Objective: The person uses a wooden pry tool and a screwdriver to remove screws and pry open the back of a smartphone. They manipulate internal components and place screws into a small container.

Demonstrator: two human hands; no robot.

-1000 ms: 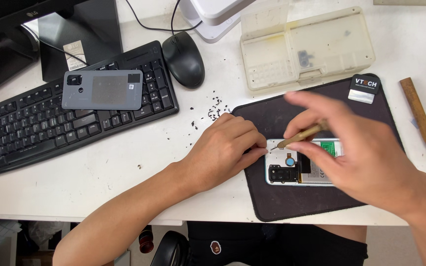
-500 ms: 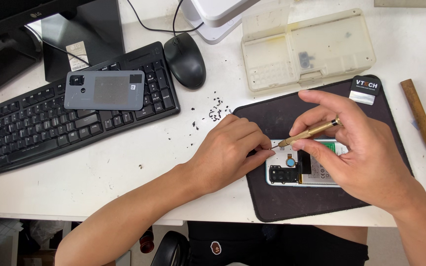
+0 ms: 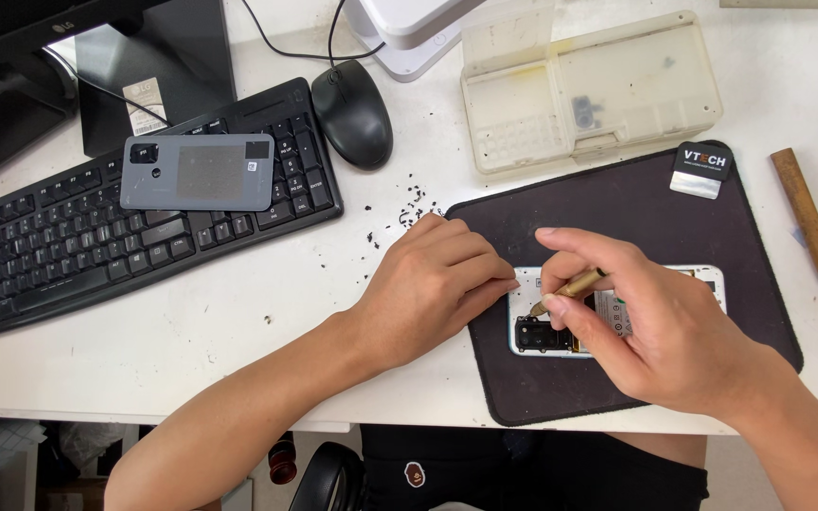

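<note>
An opened white phone lies face down on a dark work mat, its insides showing. My left hand rests on the mat's left edge with its fingertips pressed against the phone's left end. My right hand covers most of the phone and grips a small brass-coloured screwdriver, its tip down on the phone's upper left part near the black camera module.
A grey phone back cover lies on a black keyboard. A black mouse and a translucent plastic parts box sit behind the mat. Tiny black screws are scattered left of the mat. A wooden-handled tool lies at right.
My right hand has lowered and steadied over the phone, bringing the screwdriver tip down onto its upper left part. My left hand stays at the phone's left end.
</note>
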